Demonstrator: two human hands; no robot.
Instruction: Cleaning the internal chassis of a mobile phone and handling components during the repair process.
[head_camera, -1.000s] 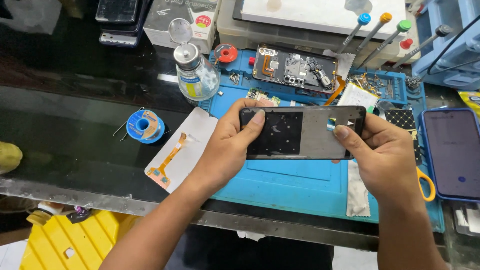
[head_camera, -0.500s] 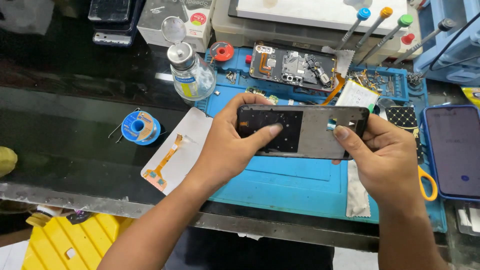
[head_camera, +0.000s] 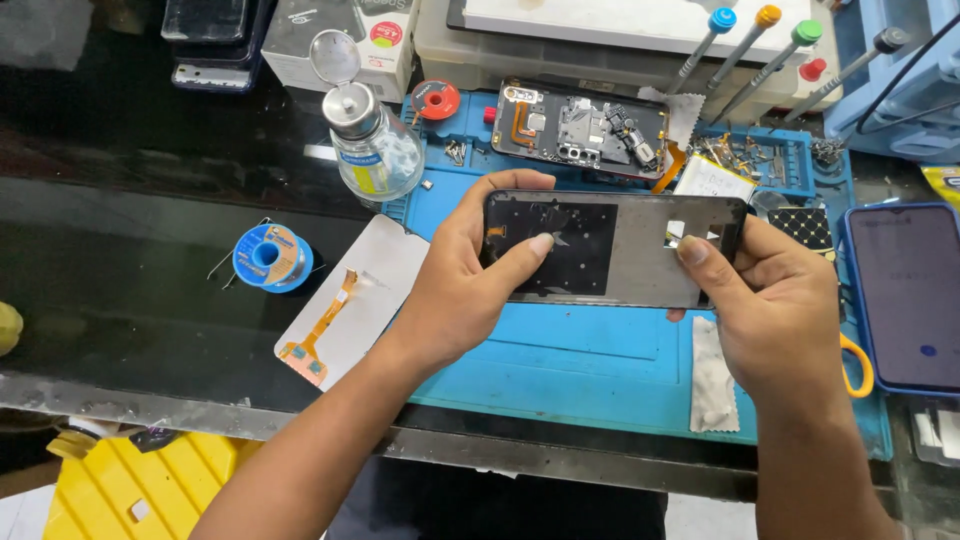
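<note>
Both my hands hold a phone back cover, inner side up, level above the blue work mat. My left hand grips its left end, thumb resting on the black inner patch. My right hand grips the right end, thumb by the camera cut-out. An opened phone body with exposed boards and an orange flex lies on the mat behind the cover.
A clear glass dispenser bottle stands at the mat's left rear. A blue solder spool and a white panel with an orange flex cable lie left. A blue phone lies right; screwdrivers stand at the back. A yellow case sits below the bench.
The cover has stayed between my hands, rising slightly toward the opened phone. My left thumb has shifted along the black patch; my right thumb still sits by the camera cut-out.
</note>
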